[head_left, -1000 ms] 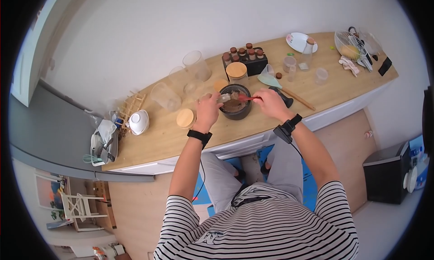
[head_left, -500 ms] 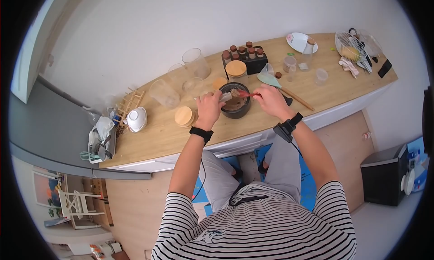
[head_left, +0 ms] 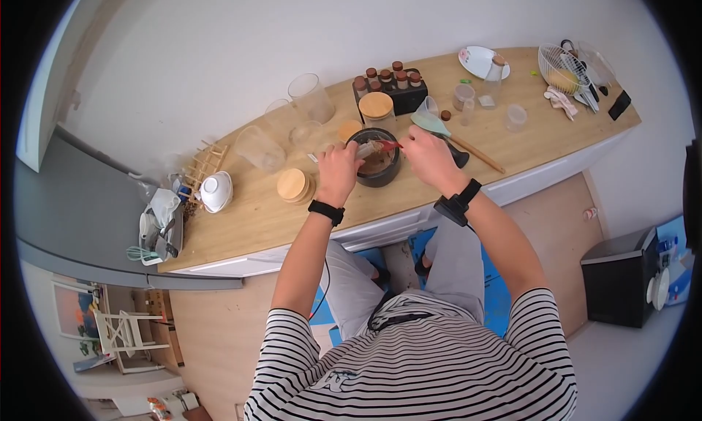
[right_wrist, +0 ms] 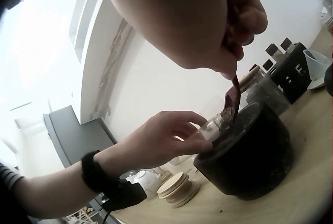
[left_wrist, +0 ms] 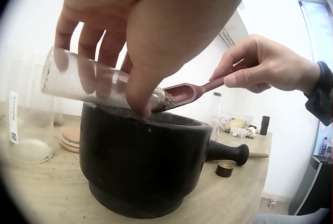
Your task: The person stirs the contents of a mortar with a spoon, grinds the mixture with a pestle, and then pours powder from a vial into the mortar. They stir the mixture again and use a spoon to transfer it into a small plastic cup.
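Over the mouth of a black mortar (left_wrist: 143,161), my left hand (head_left: 338,174) holds a small clear glass bottle (left_wrist: 88,81) lying nearly level. The bottle's open neck points toward a dark red scoop (left_wrist: 182,94). My right hand (left_wrist: 263,65) pinches the scoop by its thin handle, from the mortar's right side. Greyish-brown, crumbly powder (left_wrist: 169,99) sits where the scoop's tip meets the bottle's neck. More brown powder shows inside the mortar in the head view.
Behind the mortar stand a wooden-lidded jar (head_left: 376,106) and a black rack (head_left: 406,95) of brown-capped bottles. A black pestle (left_wrist: 229,152) and small brown cap (left_wrist: 225,169) lie to the right. Wooden lids (head_left: 294,185) and clear containers (head_left: 261,149) are on the left.
The scoop has tilted and come closer against the bottle's neck, with my right hand shifting slightly left. My left hand still holds the bottle over the mortar. The head view has shifted a little.
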`<state>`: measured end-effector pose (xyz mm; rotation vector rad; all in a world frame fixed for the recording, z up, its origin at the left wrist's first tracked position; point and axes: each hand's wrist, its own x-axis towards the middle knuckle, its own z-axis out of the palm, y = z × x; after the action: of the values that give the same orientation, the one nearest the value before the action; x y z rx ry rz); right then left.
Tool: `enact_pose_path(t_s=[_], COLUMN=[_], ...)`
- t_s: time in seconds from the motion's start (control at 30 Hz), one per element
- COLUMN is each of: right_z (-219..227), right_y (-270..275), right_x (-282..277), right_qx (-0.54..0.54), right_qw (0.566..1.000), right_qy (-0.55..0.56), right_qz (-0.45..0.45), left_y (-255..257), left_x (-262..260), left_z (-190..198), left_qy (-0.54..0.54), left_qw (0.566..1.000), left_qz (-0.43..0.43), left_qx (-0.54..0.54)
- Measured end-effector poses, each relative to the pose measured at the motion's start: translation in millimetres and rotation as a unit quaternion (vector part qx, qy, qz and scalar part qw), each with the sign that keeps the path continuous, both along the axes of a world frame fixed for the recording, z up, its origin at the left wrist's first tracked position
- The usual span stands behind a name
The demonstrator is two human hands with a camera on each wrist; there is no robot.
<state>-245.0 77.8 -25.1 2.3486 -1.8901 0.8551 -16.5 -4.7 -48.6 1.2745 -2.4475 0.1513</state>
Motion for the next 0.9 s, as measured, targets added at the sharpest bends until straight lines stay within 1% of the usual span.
enact_pose_path(t_s=[0.17,0.27,0.37,0.43,0.53,0.67,0.73,0.83,0.9], right_z=[7,6,5,6,9,3,-2,-4,-2], right_y=[5,6,5,6,8,3,0,-7,-14], right_x=[11,20,24,24,23,18,12,5,3], right_qx=[-0.060,-0.121,-0.141,-0.130,-0.123,-0.117,-0.075,-0.003,0.038], right_qw=[0.996,0.989,0.985,0.987,0.990,0.991,0.995,0.998,0.999], right_qy=[0.059,0.089,0.104,0.091,0.073,0.062,0.067,0.055,0.037], right_qz=[0.004,0.003,0.008,0.007,-0.002,-0.012,-0.020,-0.016,-0.007], left_y=[1,3,1,-1,-7,-13,-16,-18,-18], left_x=[-4,-1,1,2,5,9,11,14,13], left_z=[-1,0,-1,-2,-4,-6,-5,1,7], left_qy=[-0.001,0.013,0.023,0.029,0.049,0.110,0.152,0.188,0.187], left_qw=[1.000,1.000,1.000,0.999,0.999,0.991,0.983,0.975,0.975], left_qz=[0.007,0.000,-0.008,-0.011,-0.018,-0.015,-0.009,-0.016,-0.015], left_qx=[-0.010,-0.013,-0.012,-0.015,0.012,0.070,0.101,0.113,0.119])
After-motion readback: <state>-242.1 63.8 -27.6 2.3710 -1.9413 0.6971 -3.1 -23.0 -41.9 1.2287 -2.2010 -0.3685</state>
